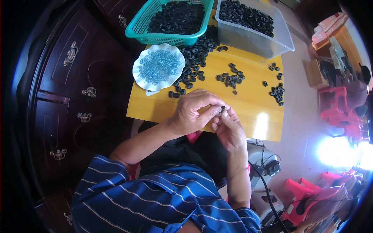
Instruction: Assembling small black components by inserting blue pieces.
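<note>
My left hand [196, 110] and my right hand [230, 128] meet above the near edge of the yellow table. Pinched between the fingertips of both is a small black plastic piece [222, 109], which looks like a cord lock; the fingers cover most of it. Just beyond my hands lies a small cluster of black cord locks [232, 79]. A larger heap of them [193, 64] spreads beside a white scalloped plate [137, 73]. That plate holds a pile of tiny bluish, shiny bits [160, 66], perhaps springs; they are too small to tell.
At the back stand a green basket [163, 40] of black pieces and a clear plastic bin [252, 40] of black pieces. More cord locks [277, 93] lie near the table's [186, 108] right edge. Dark drawers [74, 93] rise at left; pink chairs [299, 198] stand at right.
</note>
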### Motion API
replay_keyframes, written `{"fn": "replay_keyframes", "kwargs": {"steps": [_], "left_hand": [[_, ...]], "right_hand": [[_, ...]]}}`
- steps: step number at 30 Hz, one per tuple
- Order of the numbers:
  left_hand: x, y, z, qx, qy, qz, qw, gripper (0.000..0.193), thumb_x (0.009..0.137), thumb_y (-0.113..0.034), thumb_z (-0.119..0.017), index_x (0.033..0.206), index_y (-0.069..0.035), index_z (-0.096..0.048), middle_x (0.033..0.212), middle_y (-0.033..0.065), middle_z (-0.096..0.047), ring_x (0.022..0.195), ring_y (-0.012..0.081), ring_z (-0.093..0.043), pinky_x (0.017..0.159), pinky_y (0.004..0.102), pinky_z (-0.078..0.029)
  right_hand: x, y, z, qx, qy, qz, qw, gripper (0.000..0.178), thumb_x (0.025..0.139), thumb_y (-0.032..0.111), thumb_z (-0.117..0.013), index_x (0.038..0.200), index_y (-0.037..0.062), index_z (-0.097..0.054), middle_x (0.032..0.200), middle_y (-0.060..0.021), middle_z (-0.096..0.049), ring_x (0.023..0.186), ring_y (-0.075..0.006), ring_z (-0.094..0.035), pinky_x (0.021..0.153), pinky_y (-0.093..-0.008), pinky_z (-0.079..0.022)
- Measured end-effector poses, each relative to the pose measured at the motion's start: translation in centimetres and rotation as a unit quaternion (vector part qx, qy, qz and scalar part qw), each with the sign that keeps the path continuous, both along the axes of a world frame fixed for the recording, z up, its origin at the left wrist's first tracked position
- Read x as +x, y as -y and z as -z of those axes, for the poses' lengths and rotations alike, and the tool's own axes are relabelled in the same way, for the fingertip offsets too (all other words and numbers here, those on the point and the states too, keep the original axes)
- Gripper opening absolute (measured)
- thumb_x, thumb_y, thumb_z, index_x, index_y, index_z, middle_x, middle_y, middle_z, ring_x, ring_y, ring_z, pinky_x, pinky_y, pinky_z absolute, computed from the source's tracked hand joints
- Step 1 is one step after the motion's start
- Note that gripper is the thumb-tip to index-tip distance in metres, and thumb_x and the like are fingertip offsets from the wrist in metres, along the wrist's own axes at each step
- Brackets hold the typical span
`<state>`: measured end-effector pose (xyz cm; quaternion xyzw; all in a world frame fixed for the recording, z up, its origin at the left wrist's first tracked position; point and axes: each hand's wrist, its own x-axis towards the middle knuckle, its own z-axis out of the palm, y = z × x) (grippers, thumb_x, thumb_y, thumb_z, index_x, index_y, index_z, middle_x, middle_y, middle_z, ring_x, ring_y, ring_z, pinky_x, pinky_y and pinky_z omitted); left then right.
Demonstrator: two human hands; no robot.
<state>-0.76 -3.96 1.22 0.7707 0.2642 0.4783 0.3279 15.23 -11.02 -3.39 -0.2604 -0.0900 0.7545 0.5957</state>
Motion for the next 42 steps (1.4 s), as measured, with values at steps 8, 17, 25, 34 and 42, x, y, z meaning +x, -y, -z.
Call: {"fn": "replay_keyframes", "kwargs": {"steps": [8,17,25,34,42], "left_hand": [[0.1,-0.1,0.0,-0.022,0.015,-0.005,1.0,0.012,0.081,0.003,-0.071,0.091,-0.003,-0.069,0.083,0.0098,-0.07,0.074,0.0215,-0.068,0.066,0.0305,-0.053],[0.0,-0.2,0.2,-0.029,-0.009,0.007,1.0,0.011,0.081,0.001,-0.072,0.091,-0.003,-0.069,0.084,0.01,-0.071,0.074,0.0226,-0.068,0.067,0.0312,-0.053],[0.2,0.2,-0.4,-0.033,-0.033,0.015,0.999,0.017,0.083,-0.003,-0.073,0.099,-0.004,-0.069,0.098,0.0092,-0.07,0.088,0.0207,-0.068,0.074,0.0292,-0.053],[-0.3,-0.5,0.9,-0.143,-0.007,0.032,0.989,0.014,0.088,-0.001,-0.066,0.102,-0.001,-0.067,0.097,0.0088,-0.071,0.086,0.0158,-0.07,0.077,0.0269,-0.055],[-1.5,0.2,3.7,-0.314,0.0,0.084,0.946,0.016,0.093,-0.002,-0.061,0.108,0.002,-0.066,0.095,0.0042,-0.07,0.081,0.0091,-0.066,0.076,0.0243,-0.054]], "right_hand": [[-0.2,0.0,0.0,0.023,0.051,0.005,0.998,0.013,0.096,0.009,-0.064,0.108,0.0068,-0.059,0.098,-0.0044,-0.069,0.081,-0.0119,-0.067,0.078,-0.0243,-0.055],[-0.3,0.0,0.3,0.031,0.086,0.013,0.996,0.013,0.095,0.009,-0.065,0.107,0.007,-0.06,0.095,-0.0024,-0.069,0.081,-0.0108,-0.066,0.079,-0.0233,-0.055],[-0.3,-0.1,-0.3,0.049,0.091,0.037,0.994,0.011,0.096,0.009,-0.062,0.108,0.0068,-0.06,0.102,-0.0047,-0.068,0.088,-0.0116,-0.065,0.081,-0.0245,-0.054],[-0.1,-0.5,0.4,0.054,0.252,0.073,0.963,0.014,0.098,0.007,-0.06,0.111,0.0031,-0.062,0.104,-0.0062,-0.068,0.09,-0.0125,-0.064,0.086,-0.0258,-0.05],[2.6,-3.3,-0.5,0.086,0.688,0.175,0.699,0.014,0.092,0.01,-0.067,0.103,0.002,-0.065,0.091,-0.0066,-0.068,0.079,-0.0121,-0.063,0.071,-0.0253,-0.05]]}}
